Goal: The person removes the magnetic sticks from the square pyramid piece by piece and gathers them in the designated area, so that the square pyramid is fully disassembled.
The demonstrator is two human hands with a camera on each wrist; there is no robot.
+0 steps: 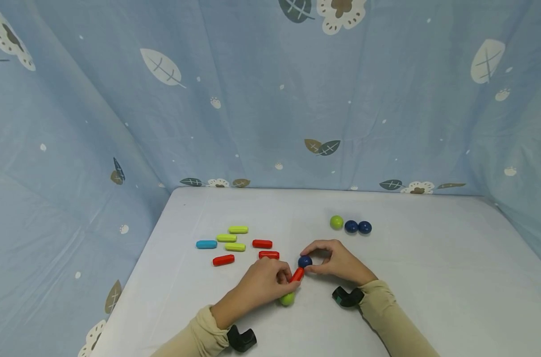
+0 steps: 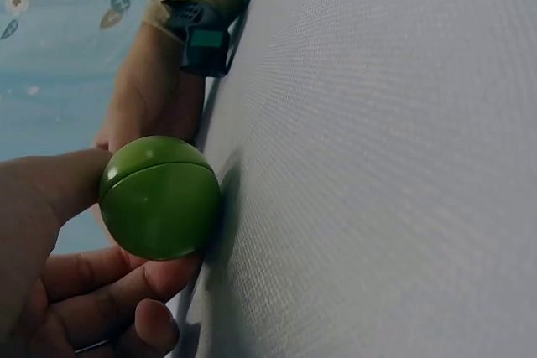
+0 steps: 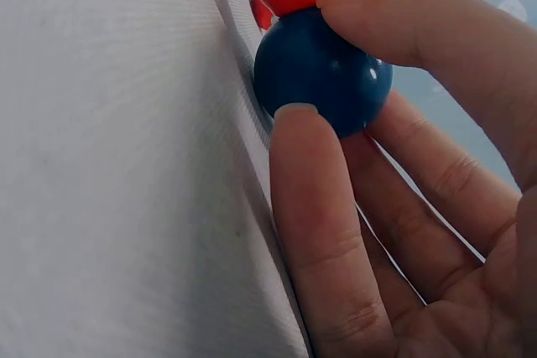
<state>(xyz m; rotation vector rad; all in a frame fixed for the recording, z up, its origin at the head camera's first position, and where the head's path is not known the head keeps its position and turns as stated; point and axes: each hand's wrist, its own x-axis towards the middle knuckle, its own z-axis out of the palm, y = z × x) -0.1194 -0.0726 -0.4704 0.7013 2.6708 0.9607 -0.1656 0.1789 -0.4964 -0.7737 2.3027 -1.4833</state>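
Here, the right hand pinches a dark blue ball on the white table; its fingers curl round it. The left hand grips a red rod touching that ball, with a green ball beneath. Beyond lie 7 loose rods and 3 balls.

Red oblong plastic stick: lower end covered by the left hand in the head view; cut off by the top edge in the right wrist view.
Green glossy ball: mostly hidden under the left hand in the head view; its join with the stick not visible.
Dark blue glossy ball: partly covered by fingertips of the right hand.
Left hand, wrist view: cut off at the left and bottom edges.
Forearms: cut off by the bottom edge in the head view.
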